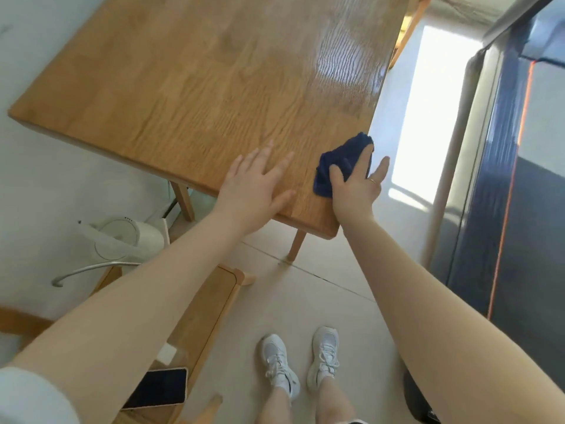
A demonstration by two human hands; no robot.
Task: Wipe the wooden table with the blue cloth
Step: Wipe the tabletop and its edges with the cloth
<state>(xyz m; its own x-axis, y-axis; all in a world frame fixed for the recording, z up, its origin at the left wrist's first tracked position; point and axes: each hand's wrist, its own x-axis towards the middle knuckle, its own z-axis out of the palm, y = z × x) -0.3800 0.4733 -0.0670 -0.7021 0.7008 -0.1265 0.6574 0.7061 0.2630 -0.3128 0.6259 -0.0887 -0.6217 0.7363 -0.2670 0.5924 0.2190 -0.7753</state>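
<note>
Here, one blue cloth (pixel 337 165) lies bunched at the wooden table's (pixel 195 87) near right corner, pressed under the right hand's (pixel 356 186) straight fingers; the left hand (pixel 255 191) rests flat, fingers spread, beside it.

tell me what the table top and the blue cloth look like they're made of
Table top: looks like solid wood, joined in blocks with visible grain; a smooth sealed finish, judging by the glare on its far right part. Blue cloth: soft dark fabric, probably terry or microfibre; it bunches limply under the right hand.
</note>
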